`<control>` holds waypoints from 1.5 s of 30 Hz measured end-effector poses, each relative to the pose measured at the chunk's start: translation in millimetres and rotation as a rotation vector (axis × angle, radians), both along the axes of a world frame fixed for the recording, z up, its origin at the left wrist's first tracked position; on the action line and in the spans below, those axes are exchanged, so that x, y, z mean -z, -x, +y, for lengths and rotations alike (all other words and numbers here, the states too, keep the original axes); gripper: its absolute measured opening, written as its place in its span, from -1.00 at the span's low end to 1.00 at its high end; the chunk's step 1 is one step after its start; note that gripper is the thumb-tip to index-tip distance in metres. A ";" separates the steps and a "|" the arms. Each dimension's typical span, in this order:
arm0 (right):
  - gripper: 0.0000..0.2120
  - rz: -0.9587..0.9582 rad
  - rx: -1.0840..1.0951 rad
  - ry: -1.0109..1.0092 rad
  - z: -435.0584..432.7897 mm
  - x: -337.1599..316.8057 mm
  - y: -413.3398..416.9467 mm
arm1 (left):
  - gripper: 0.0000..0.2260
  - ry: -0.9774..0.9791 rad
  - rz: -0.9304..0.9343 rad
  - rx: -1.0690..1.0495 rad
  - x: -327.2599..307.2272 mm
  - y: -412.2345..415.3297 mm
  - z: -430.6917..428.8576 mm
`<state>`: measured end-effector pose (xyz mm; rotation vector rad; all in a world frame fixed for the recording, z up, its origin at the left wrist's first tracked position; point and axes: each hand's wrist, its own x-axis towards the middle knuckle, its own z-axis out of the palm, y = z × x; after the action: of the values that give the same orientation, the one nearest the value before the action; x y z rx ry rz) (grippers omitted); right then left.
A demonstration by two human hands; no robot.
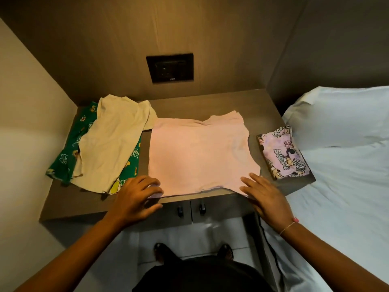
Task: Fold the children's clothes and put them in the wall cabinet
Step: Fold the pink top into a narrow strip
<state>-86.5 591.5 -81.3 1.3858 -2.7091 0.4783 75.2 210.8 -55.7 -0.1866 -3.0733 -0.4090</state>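
A pale pink child's T-shirt (197, 154) lies spread flat in the middle of the brown tabletop (259, 108). My left hand (134, 199) rests on its near left corner, fingers curled over the hem at the table's front edge. My right hand (265, 199) lies flat, fingers apart, on the near right corner. A cream garment (109, 144) lies unfolded on the left, on top of green printed clothing (67, 157). A folded lilac cartoon-print piece (284, 152) sits at the table's right edge.
A black socket plate (170, 67) is set in the wooden wall behind the table. Two small cabinet doors with dark handles (190, 208) sit under the tabletop. A white bed with a pillow (341, 144) adjoins the right side. A beige wall closes the left.
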 end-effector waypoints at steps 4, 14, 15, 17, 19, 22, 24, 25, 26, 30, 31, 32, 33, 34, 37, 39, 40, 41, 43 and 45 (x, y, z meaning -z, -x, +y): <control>-0.70 -0.028 0.026 0.125 -0.4 -7.9 -4.4 | -0.59 -0.021 0.076 0.045 -7.0 -10.2 6.5; -0.80 -0.517 0.148 0.071 -13.9 -100.0 51.6 | -0.96 -0.597 -0.150 -0.303 -70.7 34.5 -14.7; -0.87 -0.474 0.171 0.043 -22.8 -101.1 64.0 | -0.95 -0.578 -0.141 -0.329 -71.1 49.0 -18.0; -0.95 -0.362 0.227 -0.027 -42.1 -97.3 89.2 | -0.94 -0.508 -0.141 -0.403 -67.0 79.1 -24.7; -0.91 -0.313 0.271 -0.089 -60.4 -87.8 111.8 | -0.90 -0.405 -0.177 -0.462 -59.2 107.7 -31.8; -0.86 -0.294 0.311 -0.190 -84.4 -74.2 135.2 | -0.84 -0.294 -0.185 -0.524 -46.3 140.2 -41.5; -0.78 -0.244 0.325 -0.223 -94.4 -63.8 144.7 | -0.81 -0.175 -0.185 -0.530 -36.9 151.9 -45.0; -0.71 -0.225 0.328 -0.227 -96.8 -59.3 146.6 | -0.79 -0.100 -0.180 -0.514 -32.2 155.0 -45.2; -0.65 -0.222 0.319 -0.228 -98.6 -55.1 147.2 | -0.75 -0.018 -0.163 -0.486 -26.9 156.5 -45.1; -0.48 -0.268 0.198 -0.296 -106.7 -47.5 148.6 | -0.59 0.285 -0.144 -0.303 -11.1 158.7 -41.9; -0.49 -0.268 0.171 -0.333 -110.1 -48.4 150.6 | -0.59 0.306 -0.158 -0.276 -10.4 160.2 -41.5; -0.52 -0.267 0.156 -0.366 -113.6 -49.9 152.8 | -0.61 0.300 -0.170 -0.264 -11.2 162.1 -41.3; -0.56 -0.274 0.153 -0.393 -116.9 -51.3 155.1 | -0.64 0.277 -0.178 -0.261 -13.0 164.1 -41.6; -0.58 -0.293 0.158 -0.414 -119.7 -52.2 156.6 | -0.69 0.258 -0.188 -0.260 -15.1 165.8 -41.6; -0.64 -0.379 0.174 -0.430 -120.6 -54.9 155.5 | -0.79 0.268 -0.203 -0.233 -21.4 167.6 -41.2; -0.72 -0.387 0.163 -0.400 -117.1 -58.8 152.5 | -0.81 0.239 -0.173 -0.236 -26.9 165.1 -40.0; -0.76 -0.354 0.151 -0.370 -114.5 -61.3 149.9 | -0.82 0.215 -0.139 -0.239 -30.2 162.5 -39.4; -0.80 -0.297 0.134 -0.327 -110.9 -63.9 146.9 | -0.83 0.191 -0.095 -0.233 -33.9 158.7 -39.5; -0.84 -0.148 0.085 -0.218 -100.9 -68.7 137.6 | -0.86 0.124 0.007 -0.211 -41.1 147.1 -40.4; -0.85 -0.030 0.036 -0.144 -89.0 -70.3 124.8 | -0.87 0.066 0.090 -0.180 -45.7 132.0 -41.5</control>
<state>-211.3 502.6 -11.0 1.3690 -2.8374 0.3097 -56.8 169.3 -10.1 0.0685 -2.9834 -0.2827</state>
